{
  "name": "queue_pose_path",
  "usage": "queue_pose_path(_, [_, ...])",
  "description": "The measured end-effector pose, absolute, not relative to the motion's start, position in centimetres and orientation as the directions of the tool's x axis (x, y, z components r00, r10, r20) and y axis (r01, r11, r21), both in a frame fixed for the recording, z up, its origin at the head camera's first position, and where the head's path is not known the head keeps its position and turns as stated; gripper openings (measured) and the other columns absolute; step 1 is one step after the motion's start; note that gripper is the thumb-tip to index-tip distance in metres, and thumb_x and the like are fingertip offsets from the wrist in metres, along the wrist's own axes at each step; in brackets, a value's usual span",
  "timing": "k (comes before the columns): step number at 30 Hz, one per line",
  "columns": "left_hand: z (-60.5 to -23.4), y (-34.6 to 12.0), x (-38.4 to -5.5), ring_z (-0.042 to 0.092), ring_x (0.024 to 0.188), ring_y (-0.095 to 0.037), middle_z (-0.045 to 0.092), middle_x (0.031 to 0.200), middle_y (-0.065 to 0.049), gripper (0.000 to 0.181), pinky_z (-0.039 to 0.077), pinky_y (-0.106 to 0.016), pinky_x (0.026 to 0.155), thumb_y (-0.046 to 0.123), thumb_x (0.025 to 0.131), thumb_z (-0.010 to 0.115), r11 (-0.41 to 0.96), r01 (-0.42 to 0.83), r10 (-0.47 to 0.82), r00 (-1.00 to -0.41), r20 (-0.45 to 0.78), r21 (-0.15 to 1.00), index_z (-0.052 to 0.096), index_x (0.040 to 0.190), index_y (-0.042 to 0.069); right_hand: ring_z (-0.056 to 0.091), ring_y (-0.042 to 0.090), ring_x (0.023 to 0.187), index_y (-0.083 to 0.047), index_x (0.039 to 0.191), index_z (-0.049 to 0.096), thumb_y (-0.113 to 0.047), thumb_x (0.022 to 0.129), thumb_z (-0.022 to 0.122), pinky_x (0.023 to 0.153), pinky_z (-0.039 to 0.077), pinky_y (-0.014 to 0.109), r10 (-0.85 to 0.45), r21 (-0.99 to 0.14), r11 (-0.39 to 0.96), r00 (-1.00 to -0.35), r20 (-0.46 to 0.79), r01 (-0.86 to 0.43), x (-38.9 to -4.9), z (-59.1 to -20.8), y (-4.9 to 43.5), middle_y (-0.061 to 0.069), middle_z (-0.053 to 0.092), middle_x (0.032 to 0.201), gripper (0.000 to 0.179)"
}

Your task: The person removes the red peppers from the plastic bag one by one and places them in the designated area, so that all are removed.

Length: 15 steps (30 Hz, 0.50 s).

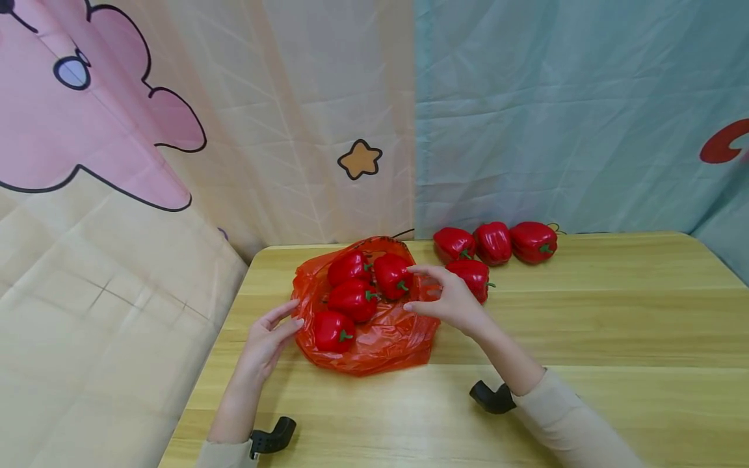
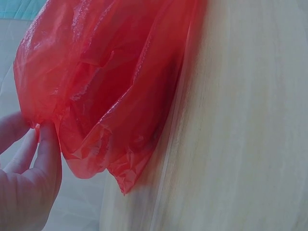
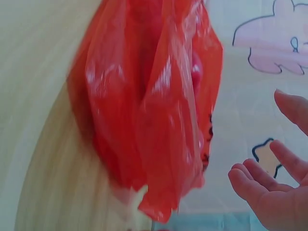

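A red plastic bag (image 1: pixel 398 338) lies spread open on the table, holding several red bell peppers (image 1: pixel 353 299). At its left rim my left hand (image 1: pixel 263 339) pinches the thin film between thumb and fingers, as the left wrist view shows with the bag (image 2: pixel 115 86) gathered at the fingertips. My right hand (image 1: pixel 455 301) hovers over the bag's right side, thumb and fingers apart, close to the rightmost pepper (image 1: pixel 393 275) inside. In the right wrist view that hand (image 3: pixel 272 192) is empty and stands clear of the plastic.
Outside the bag, to its right, one bell pepper (image 1: pixel 470 277) lies partly behind my right hand. Three more form a row along the table's back edge, the middle one (image 1: pixel 493 243) among them. A printed curtain (image 1: pixel 292 130) hangs behind the wooden table (image 1: pixel 614 325).
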<state>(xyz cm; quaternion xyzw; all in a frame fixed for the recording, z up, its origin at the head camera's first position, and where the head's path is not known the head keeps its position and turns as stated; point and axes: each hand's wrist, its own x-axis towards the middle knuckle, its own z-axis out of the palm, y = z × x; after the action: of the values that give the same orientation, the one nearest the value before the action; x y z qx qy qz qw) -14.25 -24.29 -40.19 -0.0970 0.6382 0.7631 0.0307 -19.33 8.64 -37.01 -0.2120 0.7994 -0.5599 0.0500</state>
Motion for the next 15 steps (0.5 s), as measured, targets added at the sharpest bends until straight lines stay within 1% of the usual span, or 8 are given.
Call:
queue_pose_path(7, [-40.2, -24.3, -14.3, 0.062, 0.093, -0.01, 0.051, 0.116, -0.001, 0.033, 0.05, -0.023, 0.086, -0.005, 0.088, 0.057, -0.185, -0.171, -0.072, -0.98, -0.187, 0.968, 0.062, 0.117, 0.01, 0.05, 0.039, 0.109, -0.001, 0.126, 0.054, -0.013, 0.075, 0.078, 0.089, 0.047, 0.05, -0.464, -0.912, 0.249, -0.867, 0.183, -0.325, -18.8, -37.5, 5.5, 0.017, 0.053, 0.125, 0.057])
queue_pose_path(12, [-40.2, -24.2, -14.3, 0.062, 0.093, -0.01, 0.051, 0.116, -0.002, 0.033, 0.05, -0.023, 0.086, -0.005, 0.088, 0.057, -0.182, -0.168, -0.079, -0.98, -0.184, 0.969, 0.061, 0.118, 0.008, 0.05, 0.035, 0.108, -0.005, 0.125, 0.055, -0.015, 0.074, 0.079, 0.086, 0.05, 0.048, -0.489, -0.9, 0.271, -0.854, 0.177, -0.341, -18.3, -37.9, 3.4, 0.011, 0.053, 0.126, 0.058])
queue_pose_path(15, [-40.2, -24.1, -14.3, 0.062, 0.093, -0.01, 0.052, 0.114, -0.001, 0.033, 0.051, -0.023, 0.085, -0.006, 0.088, 0.057, -0.179, -0.163, -0.089, -0.979, -0.181, 0.97, 0.061, 0.117, 0.008, 0.051, 0.034, 0.108, -0.006, 0.125, 0.056, -0.016, 0.073, 0.08, 0.085, 0.051, 0.046, -0.504, -0.889, 0.288, -0.846, 0.176, -0.357, -17.9, -38.1, 2.1, 0.01, 0.054, 0.125, 0.058])
